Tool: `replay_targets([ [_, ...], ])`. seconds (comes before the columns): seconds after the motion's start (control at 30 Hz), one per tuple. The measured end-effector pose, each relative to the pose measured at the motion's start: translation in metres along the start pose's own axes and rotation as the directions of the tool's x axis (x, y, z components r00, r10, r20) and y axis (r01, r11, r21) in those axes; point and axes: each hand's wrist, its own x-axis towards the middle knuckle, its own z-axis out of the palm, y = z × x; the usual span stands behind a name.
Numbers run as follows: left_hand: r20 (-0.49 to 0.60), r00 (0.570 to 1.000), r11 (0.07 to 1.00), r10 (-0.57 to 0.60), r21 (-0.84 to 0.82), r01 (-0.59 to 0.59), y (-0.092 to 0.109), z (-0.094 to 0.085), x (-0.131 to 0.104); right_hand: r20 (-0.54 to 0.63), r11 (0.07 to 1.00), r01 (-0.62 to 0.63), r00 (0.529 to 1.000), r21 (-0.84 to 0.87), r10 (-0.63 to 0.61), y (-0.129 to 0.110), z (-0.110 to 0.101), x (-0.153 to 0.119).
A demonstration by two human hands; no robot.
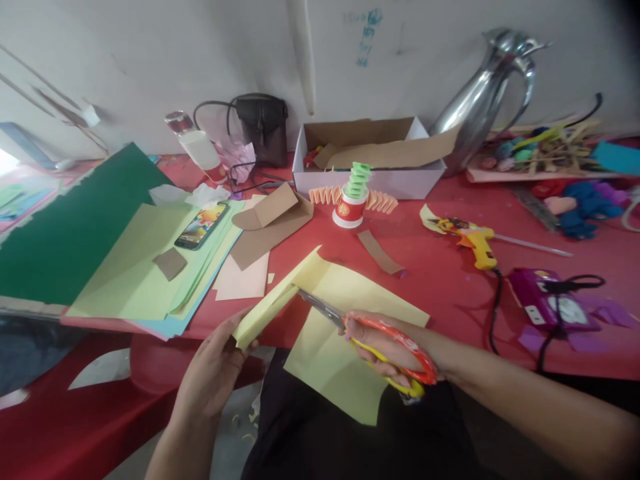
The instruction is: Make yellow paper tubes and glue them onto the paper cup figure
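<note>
Yellow paper [340, 360] crosses the near edge of the red table [425, 273] at six o'clock in view, its folded strip [273, 305] pinched by the fingers of the left hand [213, 363] at eight. Toward five o'clock, the right hand [384, 343] curls its fingers around the handles of scissors [325, 309] whose tips meet that strip; a decorated cup [349, 212] stands at one, a glue gun [479, 245] at three.

both forearms [505, 397] are bare, and the clothing [345, 452] below is plain black.
</note>
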Motion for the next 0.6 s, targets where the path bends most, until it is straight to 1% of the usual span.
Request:
replay_targets([
  [0.1,-0.017,1.0,0.998,-0.022,-0.064,0.02,0.005,0.002,0.001,-0.02,1.0,0.005,1.0,-0.009,-0.005,0.001,-0.001,-0.001],
  [0.17,0.005,1.0,0.996,-0.013,-0.089,0.014,0.007,0.003,-0.001,-0.023,1.0,0.01,1.0,-0.019,-0.011,0.003,-0.002,-0.001],
  [0.23,0.049,0.999,0.998,0.01,-0.066,-0.007,0.008,0.004,-0.004,-0.025,1.0,0.019,0.999,-0.022,-0.019,0.005,-0.002,0.0],
  [0.3,0.065,0.997,0.999,0.046,-0.021,-0.045,0.007,0.005,-0.005,-0.03,1.0,0.017,0.999,-0.023,-0.018,0.007,-0.002,0.002],
  [0.4,0.024,0.997,0.997,0.073,-0.01,-0.072,0.005,0.007,-0.004,-0.046,1.0,0.012,0.999,-0.012,-0.013,0.008,-0.001,0.004],
  [0.5,-0.029,0.998,0.997,0.059,-0.05,-0.061,0.007,0.012,-0.003,-0.038,1.0,0.019,0.999,0.004,-0.019,0.007,-0.001,0.005],
  [0.6,-0.05,0.997,0.996,0.053,-0.07,-0.057,0.01,0.015,-0.003,-0.023,1.0,0.008,1.0,0.024,-0.008,0.006,-0.001,0.005],
])
